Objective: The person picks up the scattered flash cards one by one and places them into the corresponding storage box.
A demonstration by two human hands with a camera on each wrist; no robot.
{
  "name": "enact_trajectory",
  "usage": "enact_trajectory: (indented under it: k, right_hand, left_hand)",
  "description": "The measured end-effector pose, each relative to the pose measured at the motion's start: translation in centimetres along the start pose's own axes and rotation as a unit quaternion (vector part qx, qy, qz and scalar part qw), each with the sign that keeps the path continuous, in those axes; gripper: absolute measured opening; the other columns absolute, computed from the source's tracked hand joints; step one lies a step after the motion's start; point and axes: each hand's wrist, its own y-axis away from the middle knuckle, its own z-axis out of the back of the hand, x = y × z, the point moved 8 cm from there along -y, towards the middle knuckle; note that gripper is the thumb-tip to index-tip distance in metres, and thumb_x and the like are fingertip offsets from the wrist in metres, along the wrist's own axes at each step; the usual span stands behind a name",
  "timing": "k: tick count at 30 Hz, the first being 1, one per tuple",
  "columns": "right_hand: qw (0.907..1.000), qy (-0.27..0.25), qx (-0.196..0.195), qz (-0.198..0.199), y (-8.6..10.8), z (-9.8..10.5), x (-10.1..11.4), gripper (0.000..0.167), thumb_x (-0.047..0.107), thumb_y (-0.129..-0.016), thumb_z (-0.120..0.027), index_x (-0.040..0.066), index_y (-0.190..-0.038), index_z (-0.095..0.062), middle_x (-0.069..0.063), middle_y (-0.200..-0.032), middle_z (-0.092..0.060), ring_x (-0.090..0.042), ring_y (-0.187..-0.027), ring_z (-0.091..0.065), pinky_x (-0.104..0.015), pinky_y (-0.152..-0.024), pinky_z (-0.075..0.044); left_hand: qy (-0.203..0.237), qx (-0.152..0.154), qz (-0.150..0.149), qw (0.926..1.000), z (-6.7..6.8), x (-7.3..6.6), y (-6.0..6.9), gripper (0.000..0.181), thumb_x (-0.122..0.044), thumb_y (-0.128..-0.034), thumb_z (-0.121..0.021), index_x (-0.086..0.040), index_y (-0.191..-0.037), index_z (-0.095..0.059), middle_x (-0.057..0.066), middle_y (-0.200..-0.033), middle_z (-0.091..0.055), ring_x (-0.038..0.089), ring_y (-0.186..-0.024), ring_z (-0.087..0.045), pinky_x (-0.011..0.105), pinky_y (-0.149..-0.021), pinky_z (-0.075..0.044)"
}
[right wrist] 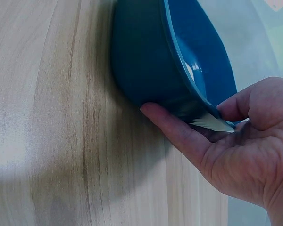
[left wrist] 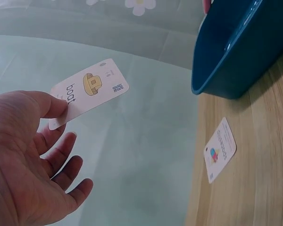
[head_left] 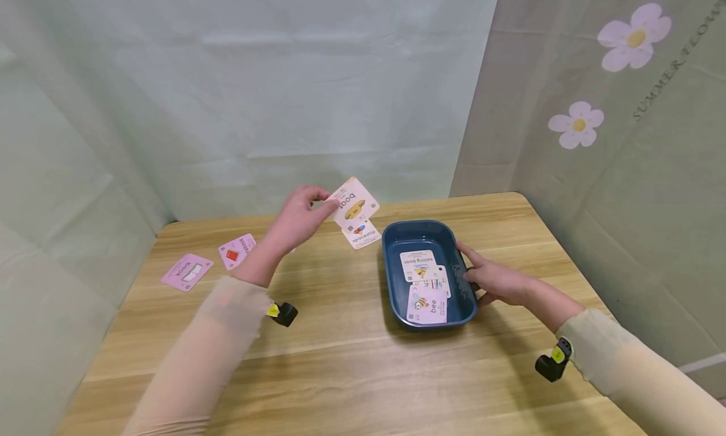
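Observation:
My left hand pinches the boat card by one edge between thumb and index finger, above the table; its other fingers are spread in the left wrist view. Below and partly behind that card lies the spaceship card on the wood. To its right stands a dark blue tray. Inside it are a sailing boat card, a bee card and a partly covered card. My right hand holds the tray's right wall, thumb over the rim and fingers against the outside.
A pink book card and another pink card lie at the table's left, near my left forearm. A sliver of another card shows beside the left wrist. Pale curtains hang behind the wooden table.

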Motion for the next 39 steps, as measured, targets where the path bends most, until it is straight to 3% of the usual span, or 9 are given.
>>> enact_trajectory:
  k: [15, 39]
  right_hand:
    - [1.0, 0.009, -0.002, -0.003, -0.1, -0.1, -0.1, 0.078, 0.006, -0.106, -0.035, 0.032, -0.163, 0.01, -0.037, -0.158, -0.021, -0.047, -0.129, -0.049, -0.056, -0.086, -0.056]
    - [1.0, 0.007, -0.002, 0.001, 0.0, -0.2, 0.1, 0.077, 0.006, -0.106, -0.035, 0.03, -0.164, 0.01, -0.037, -0.158, -0.021, -0.047, -0.129, -0.05, -0.055, -0.085, -0.057]
  left_hand:
    - [0.003, 0.011, -0.011, 0.9999, -1.8, -1.5, -0.5, 0.033, -0.036, -0.1011, -0.061, -0.006, -0.11, -0.07, 0.012, -0.13, -0.055, 0.032, -0.12, -0.048, 0.05, -0.102, -0.039]
    - [0.023, 0.028, -0.02, 0.9991, -4.5, -3.3, -1.1, 0.031, -0.036, -0.0999, -0.062, -0.007, -0.108, -0.069, 0.01, -0.126, -0.055, 0.027, -0.11, -0.051, 0.042, -0.089, -0.046]
